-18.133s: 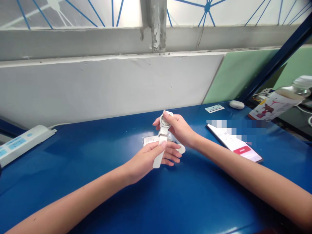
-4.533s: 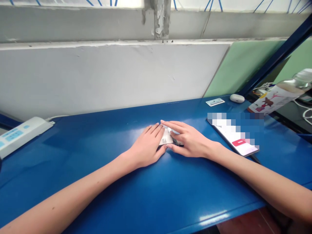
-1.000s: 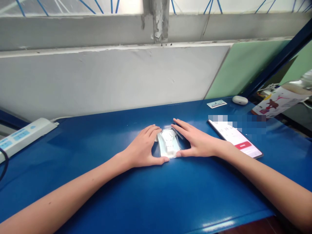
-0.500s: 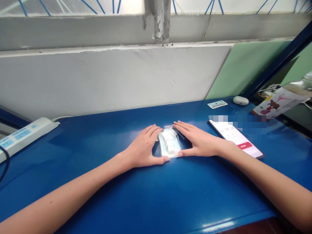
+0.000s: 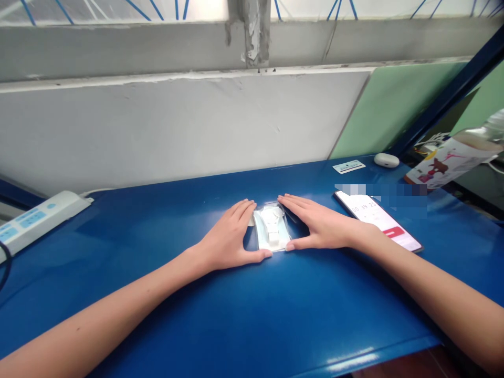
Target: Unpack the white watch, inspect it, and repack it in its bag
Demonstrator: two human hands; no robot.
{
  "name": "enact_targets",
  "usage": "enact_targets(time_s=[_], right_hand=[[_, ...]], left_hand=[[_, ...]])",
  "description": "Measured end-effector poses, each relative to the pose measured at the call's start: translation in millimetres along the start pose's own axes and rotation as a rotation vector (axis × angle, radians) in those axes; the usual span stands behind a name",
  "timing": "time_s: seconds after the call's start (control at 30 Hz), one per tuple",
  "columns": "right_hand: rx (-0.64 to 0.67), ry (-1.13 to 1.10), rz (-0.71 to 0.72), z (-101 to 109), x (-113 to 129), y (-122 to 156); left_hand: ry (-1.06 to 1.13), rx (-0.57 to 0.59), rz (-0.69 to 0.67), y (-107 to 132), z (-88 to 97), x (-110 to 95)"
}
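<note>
A clear plastic packet (image 5: 263, 231) with something light blue in it, perhaps a folded face mask, lies flat between my hands. On it rests a small white object (image 5: 273, 226), a rounded end joined to a strap-like part; its exact kind I cannot tell. My left hand (image 5: 232, 236) lies along the packet's left side, fingers stretched and thumb at the near corner. At the right side my right hand (image 5: 311, 223) is likewise stretched out, thumb tip on the near right corner. A pale rounded edge shows beside my left fingers, and a dark slim thing (image 5: 290, 214) lies partly under my right fingers.
A phone (image 5: 388, 220) showing a running timer lies right of my right hand. Behind it are a card (image 5: 349, 167) and a white earbud case (image 5: 386, 160). A labelled bottle (image 5: 449, 160) stands at the far right, and a power strip (image 5: 39, 218) lies at the left.
The view has shifted slightly, and the phone's timer has moved on. Both hands keep their places around the packet.
</note>
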State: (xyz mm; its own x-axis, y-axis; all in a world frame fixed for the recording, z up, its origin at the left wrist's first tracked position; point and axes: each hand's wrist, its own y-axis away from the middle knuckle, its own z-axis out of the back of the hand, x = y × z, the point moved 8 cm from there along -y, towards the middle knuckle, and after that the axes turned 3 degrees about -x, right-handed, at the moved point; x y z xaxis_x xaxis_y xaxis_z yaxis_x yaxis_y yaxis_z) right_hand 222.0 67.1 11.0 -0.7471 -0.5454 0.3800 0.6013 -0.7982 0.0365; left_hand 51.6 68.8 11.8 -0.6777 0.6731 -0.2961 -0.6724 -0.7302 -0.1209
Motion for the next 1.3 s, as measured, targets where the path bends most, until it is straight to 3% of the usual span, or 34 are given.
enact_targets(time_s=[0.63, 1.3], right_hand=[[-0.012, -0.069, -0.033, 0.8, -1.3, -0.8], [-0.043, -0.067, 0.037, 4.0, 3.2, -2.6]], left_hand=[[-0.01, -0.022, 0.02, 0.0, 2.8, -0.8], [-0.003, -0.043, 0.006, -0.2, 4.8, -2.3]])
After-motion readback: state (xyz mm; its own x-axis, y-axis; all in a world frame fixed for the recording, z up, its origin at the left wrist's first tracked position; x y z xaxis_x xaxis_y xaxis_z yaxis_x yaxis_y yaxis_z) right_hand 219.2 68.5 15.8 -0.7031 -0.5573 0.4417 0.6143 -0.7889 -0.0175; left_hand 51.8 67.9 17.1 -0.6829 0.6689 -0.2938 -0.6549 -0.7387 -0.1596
